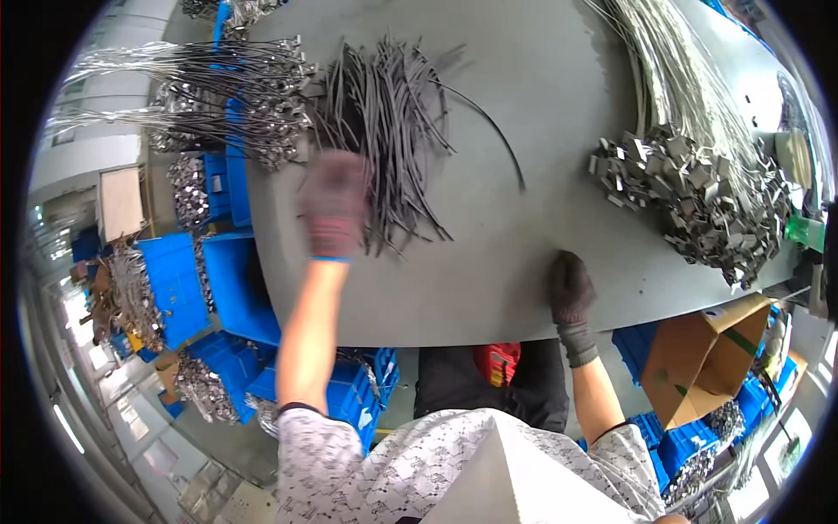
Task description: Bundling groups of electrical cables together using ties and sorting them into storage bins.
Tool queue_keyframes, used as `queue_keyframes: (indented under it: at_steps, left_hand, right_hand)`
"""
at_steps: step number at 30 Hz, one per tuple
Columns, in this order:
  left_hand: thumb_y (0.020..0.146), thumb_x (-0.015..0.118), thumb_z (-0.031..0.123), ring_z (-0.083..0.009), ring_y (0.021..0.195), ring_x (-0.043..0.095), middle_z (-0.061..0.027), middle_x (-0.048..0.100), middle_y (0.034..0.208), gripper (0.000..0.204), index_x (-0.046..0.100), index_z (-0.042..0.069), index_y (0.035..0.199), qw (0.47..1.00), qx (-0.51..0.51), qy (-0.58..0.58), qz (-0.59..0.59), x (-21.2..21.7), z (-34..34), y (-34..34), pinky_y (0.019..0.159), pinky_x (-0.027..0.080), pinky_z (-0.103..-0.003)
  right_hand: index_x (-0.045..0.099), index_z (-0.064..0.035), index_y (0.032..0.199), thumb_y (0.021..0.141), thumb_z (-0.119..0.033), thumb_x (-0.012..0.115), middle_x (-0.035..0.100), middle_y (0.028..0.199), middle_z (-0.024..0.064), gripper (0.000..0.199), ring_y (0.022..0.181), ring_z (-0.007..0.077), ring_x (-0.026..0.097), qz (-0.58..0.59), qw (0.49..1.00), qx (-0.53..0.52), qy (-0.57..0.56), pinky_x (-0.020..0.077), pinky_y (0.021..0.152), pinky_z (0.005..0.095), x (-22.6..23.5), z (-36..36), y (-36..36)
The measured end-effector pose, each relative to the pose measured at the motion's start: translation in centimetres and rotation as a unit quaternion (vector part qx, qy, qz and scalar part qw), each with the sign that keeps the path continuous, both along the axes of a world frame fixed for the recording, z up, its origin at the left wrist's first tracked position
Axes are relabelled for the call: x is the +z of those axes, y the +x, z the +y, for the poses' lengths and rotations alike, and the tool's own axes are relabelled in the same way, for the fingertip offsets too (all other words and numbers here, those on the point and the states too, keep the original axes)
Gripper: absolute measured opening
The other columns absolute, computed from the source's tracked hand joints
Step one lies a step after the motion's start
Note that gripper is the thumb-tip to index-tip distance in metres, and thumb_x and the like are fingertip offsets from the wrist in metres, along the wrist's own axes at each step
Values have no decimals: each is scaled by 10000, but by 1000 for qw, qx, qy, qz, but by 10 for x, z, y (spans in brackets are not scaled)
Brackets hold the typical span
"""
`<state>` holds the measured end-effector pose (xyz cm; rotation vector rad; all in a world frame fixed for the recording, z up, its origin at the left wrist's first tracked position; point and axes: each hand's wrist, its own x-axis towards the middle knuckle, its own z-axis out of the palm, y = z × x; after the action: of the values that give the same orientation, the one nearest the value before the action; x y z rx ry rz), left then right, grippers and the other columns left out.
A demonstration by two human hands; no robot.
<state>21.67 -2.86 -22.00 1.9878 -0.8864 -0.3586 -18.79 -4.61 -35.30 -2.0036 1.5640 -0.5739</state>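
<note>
My left hand (pixel 333 203), in a dark knit glove and blurred, reaches out over a loose heap of dark thin strips (pixel 393 131) on the grey table (pixel 489 262); whether it holds any of them I cannot tell. My right hand (pixel 571 288), also gloved, rests with fingers curled on the table near its front edge, with nothing seen in it. Between the two hands the table surface is bare.
A pile of small metal clips (pixel 698 196) lies at the right, with bundled silver wires (pixel 672 61) above it. More silver wire bundles with clips (pixel 209 96) hang off the left. Blue bins (pixel 218 288) stand below left, a cardboard box (pixel 707 354) below right.
</note>
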Motion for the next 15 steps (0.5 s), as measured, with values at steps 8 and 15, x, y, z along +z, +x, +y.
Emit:
queue_keyframes:
  at_steps: [8, 15]
  left_hand:
    - [870, 595, 414, -401, 929, 680, -223, 698, 980, 403, 682, 29, 954, 937, -99, 333, -41, -104, -114, -195, 793, 532, -474]
    - [895, 555, 260, -414, 1005, 660, -255, 675, 1041, 279, 650, 47, 1049, 954, -86, 278, -77, -141, -84, -215, 846, 548, -496]
  right_hand:
    - [427, -76, 1427, 940, -241, 663, 602, 1176, 84, 566, 855, 158, 624, -287, 895, -340, 32, 558, 601, 279, 56, -80, -80]
    - [433, -76, 1420, 910, -317, 659, 562, 1333, 137, 608, 1037, 282, 648, -242, 950, -145, 132, 550, 737, 394, 44, -166, -133]
